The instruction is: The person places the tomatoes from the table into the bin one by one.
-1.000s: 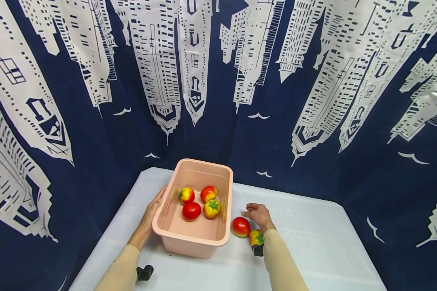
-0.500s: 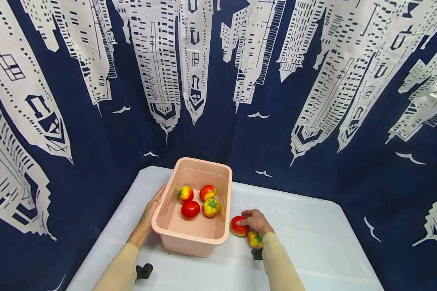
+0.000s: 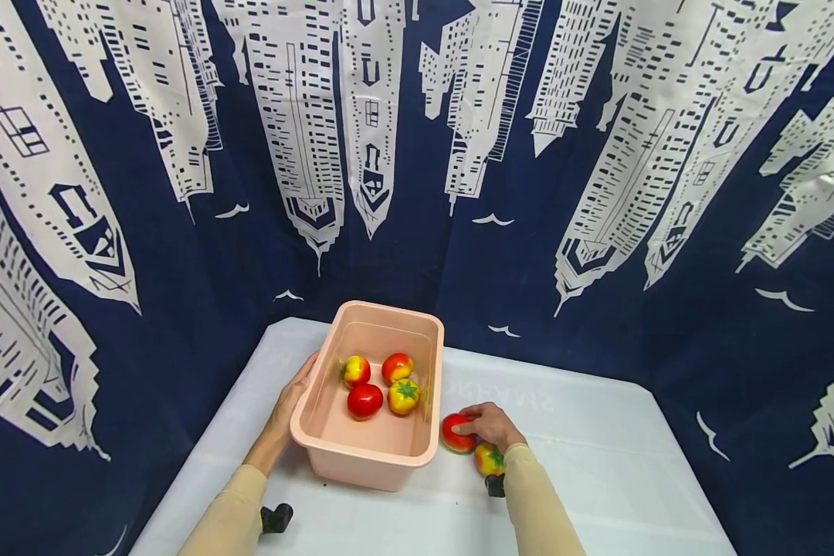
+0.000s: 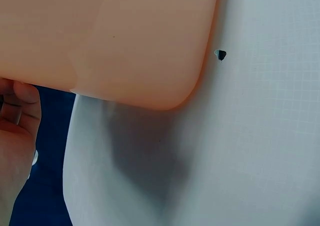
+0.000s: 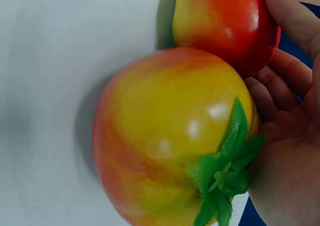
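**A:** Starting at your left: your left hand (image 3: 286, 413) lies with straight fingers flat against the outer left wall of the pink bin (image 3: 361, 455), bracing it, not wrapped round it. Beyond those fingertips, inside the bin, sit four fruits (image 3: 381, 384), bunched toward the far end. By my reckoning that part is done.

**B:** And what's left?

**A:** Two pieces, both outside, just right of the bin's right wall. Your right hand (image 3: 489, 425) has its fingers curled over the red fruit (image 3: 455, 434), gripping it where it sits on the table. The yellow-red tomato (image 3: 488, 459) with the green stem lies against your palm heel, touching the red one in the wrist view.

**B:** Room to move?

**A:** The bin's rim stands above your right fingertips, so you'd have to lift over it. The near half of the bin floor is bare. To the right of your hand the white table (image 3: 618, 479) lies open up to its edge; the curtain (image 3: 598, 193) hangs behind.
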`<state>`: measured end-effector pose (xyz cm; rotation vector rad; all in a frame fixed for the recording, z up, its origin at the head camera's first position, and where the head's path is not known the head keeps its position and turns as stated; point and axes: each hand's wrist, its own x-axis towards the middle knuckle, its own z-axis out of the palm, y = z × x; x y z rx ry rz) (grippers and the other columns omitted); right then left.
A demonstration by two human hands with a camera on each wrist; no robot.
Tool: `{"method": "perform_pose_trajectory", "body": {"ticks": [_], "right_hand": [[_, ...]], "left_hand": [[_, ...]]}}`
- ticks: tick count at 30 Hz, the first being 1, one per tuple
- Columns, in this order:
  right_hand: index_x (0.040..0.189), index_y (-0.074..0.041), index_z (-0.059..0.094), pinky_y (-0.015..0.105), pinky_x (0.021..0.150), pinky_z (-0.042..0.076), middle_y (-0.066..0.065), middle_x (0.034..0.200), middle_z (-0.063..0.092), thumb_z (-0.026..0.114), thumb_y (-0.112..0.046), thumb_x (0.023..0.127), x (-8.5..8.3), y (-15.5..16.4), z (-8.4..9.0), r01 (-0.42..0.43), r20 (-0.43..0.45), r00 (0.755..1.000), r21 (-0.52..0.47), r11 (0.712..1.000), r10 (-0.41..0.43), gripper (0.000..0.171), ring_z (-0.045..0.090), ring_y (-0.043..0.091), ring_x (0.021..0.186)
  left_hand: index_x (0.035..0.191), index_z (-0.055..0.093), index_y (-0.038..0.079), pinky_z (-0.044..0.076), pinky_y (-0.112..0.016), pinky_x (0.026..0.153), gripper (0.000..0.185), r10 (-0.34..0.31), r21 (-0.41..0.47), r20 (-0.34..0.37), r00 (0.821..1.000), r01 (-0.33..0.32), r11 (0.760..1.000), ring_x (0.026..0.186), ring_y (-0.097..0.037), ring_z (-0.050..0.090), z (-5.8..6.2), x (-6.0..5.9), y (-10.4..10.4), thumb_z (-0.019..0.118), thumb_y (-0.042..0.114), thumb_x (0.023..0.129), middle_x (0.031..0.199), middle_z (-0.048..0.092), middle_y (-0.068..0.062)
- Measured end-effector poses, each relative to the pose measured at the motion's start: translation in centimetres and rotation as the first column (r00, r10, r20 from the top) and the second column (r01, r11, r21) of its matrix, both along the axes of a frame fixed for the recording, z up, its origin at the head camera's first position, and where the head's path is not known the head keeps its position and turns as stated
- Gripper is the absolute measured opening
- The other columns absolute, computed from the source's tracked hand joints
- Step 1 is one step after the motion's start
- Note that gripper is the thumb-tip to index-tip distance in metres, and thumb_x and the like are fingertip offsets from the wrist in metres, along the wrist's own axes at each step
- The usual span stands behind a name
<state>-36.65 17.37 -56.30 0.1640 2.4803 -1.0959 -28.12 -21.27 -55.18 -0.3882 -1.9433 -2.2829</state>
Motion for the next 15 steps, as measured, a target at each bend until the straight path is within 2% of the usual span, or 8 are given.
{"method": "perform_pose_trajectory", "body": {"ticks": [4, 5, 11, 15], "right_hand": [[0.122, -0.007, 0.065, 0.045, 0.092, 0.050, 0.015, 0.119, 0.063, 0.083, -0.026, 0.075, -0.06, 0.00, -0.13, 0.016, 0.000, 1.000, -0.003, 1.000, -0.016, 0.054, 0.056, 0.027, 0.100], [0.122, -0.008, 0.065, 0.044, 0.092, 0.050, 0.015, 0.119, 0.063, 0.083, -0.027, 0.075, -0.06, 0.00, -0.16, 0.020, -0.001, 1.000, -0.004, 1.000, -0.020, 0.053, 0.057, 0.027, 0.099], [0.123, -0.010, 0.066, 0.043, 0.091, 0.050, 0.014, 0.120, 0.063, 0.082, -0.030, 0.076, 0.03, 0.38, -0.01, 0.045, -0.007, 0.999, -0.016, 0.999, -0.045, 0.054, 0.057, 0.027, 0.100], [0.126, -0.006, 0.063, 0.045, 0.094, 0.050, 0.016, 0.122, 0.063, 0.081, -0.032, 0.077, 0.09, 0.80, 0.25, 0.081, -0.033, 0.996, -0.113, 0.990, -0.085, 0.059, 0.057, 0.029, 0.104]], "left_hand": [[0.156, 0.016, 0.009, 0.022, -0.004, 0.104, 0.056, -0.001, 0.007, -0.009, 1.000, 0.001, 1.000, 0.133, 0.013, 0.028, -0.25, -0.08, -0.12, 0.022, 0.017, 0.101, 0.164, 0.009, -0.013], [0.156, 0.016, 0.008, 0.022, -0.004, 0.104, 0.056, 0.000, 0.008, -0.010, 1.000, 0.000, 1.000, 0.133, 0.014, 0.028, -0.29, -0.10, -0.13, 0.022, 0.016, 0.101, 0.164, 0.008, -0.013], [0.157, 0.017, 0.010, 0.022, -0.005, 0.104, 0.056, -0.004, 0.003, -0.002, 1.000, 0.004, 1.000, 0.136, 0.008, 0.025, -0.19, -0.10, -0.05, 0.021, 0.017, 0.101, 0.165, 0.009, -0.011], [0.157, 0.018, 0.013, 0.022, -0.004, 0.104, 0.056, 0.002, -0.010, 0.016, 1.000, -0.002, 1.000, 0.141, 0.000, 0.022, -0.05, -0.05, -0.02, 0.021, 0.016, 0.101, 0.165, 0.011, -0.008]]}}
